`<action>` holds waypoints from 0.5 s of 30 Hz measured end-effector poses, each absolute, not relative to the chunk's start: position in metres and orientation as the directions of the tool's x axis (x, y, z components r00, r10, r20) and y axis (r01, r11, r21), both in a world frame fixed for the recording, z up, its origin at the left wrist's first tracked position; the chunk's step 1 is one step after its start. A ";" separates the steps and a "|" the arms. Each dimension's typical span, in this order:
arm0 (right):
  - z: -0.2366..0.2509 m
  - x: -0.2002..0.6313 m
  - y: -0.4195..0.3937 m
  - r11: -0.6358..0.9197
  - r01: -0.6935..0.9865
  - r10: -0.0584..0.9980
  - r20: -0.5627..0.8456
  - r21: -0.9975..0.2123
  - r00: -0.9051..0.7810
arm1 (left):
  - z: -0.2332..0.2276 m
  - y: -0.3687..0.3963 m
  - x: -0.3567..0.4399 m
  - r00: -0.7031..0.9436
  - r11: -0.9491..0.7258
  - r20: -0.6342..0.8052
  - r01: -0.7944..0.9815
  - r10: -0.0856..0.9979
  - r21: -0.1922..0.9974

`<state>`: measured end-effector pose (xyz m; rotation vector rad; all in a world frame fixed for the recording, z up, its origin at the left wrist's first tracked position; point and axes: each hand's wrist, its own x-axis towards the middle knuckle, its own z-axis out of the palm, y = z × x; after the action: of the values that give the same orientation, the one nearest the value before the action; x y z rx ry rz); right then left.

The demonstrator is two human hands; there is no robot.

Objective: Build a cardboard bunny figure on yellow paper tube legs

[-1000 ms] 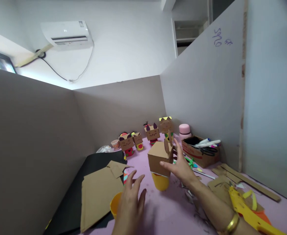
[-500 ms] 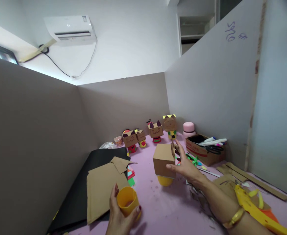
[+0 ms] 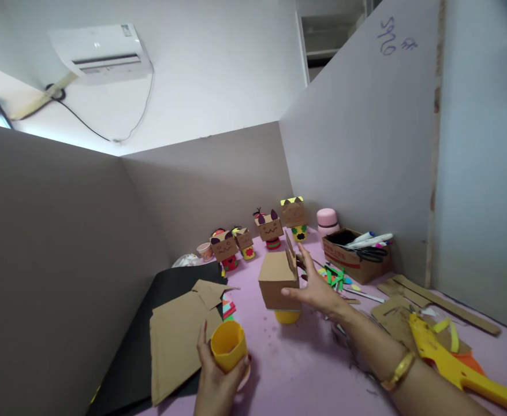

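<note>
My left hand (image 3: 219, 375) is wrapped around a cup (image 3: 228, 346) covered in yellow paper, its open mouth tilted up. A pale part of the cup shows below the yellow wrap. Further ahead, a cardboard box (image 3: 275, 283) sits on another yellow cup (image 3: 287, 316). My right hand (image 3: 316, 289) grips the box's right side, with the thumb on the front face and the fingers behind an upright cardboard flap (image 3: 290, 254). Some of those fingertips are hidden by the flap.
Cardboard sheets (image 3: 182, 346) lie on a black sheet (image 3: 123, 352) at left. Several box-headed cup figures (image 3: 271, 227) stand at the back. At right are a pen-filled carton (image 3: 353, 260), paper scraps (image 3: 338, 277), a pink bottle (image 3: 327, 221) and a yellow glue gun (image 3: 435, 358).
The view has turned slightly to the right. My left hand has lifted the yellow cup a little, showing its pale lower part. The box has shifted slightly left over its cup.
</note>
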<state>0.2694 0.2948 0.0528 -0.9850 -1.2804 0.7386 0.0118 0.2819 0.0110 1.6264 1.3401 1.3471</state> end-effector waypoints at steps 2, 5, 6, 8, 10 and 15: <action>0.053 0.271 0.295 0.427 0.083 0.886 0.435 -0.900 0.161 | 0.015 0.291 0.015 -0.010 -0.299 0.314 0.279 0.949 0.912; 0.051 0.273 0.296 0.429 0.083 0.887 0.437 -0.899 0.150 | 0.028 0.311 0.024 0.059 -0.287 0.281 0.226 0.958 0.931; 0.050 0.273 0.296 0.427 0.083 0.888 0.435 -0.900 0.148 | 0.033 0.320 0.028 0.074 -0.296 0.286 0.208 0.955 0.932; 0.048 0.274 0.296 0.424 0.084 0.890 0.432 -0.902 0.145 | 0.039 0.338 0.038 0.087 -0.323 0.312 0.180 0.946 0.929; 0.048 0.273 0.296 0.425 0.083 0.890 0.433 -0.901 0.141 | 0.039 0.356 0.047 0.098 -0.353 0.341 0.163 0.935 0.921; 0.046 0.270 0.295 0.418 0.065 0.897 0.423 -0.906 0.130 | 0.020 0.378 0.062 0.153 -0.374 0.353 0.144 0.923 0.916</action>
<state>0.2698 0.2947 0.0462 -0.9722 -1.3065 0.7690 0.0618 0.3778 0.0196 1.6698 1.0379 1.2941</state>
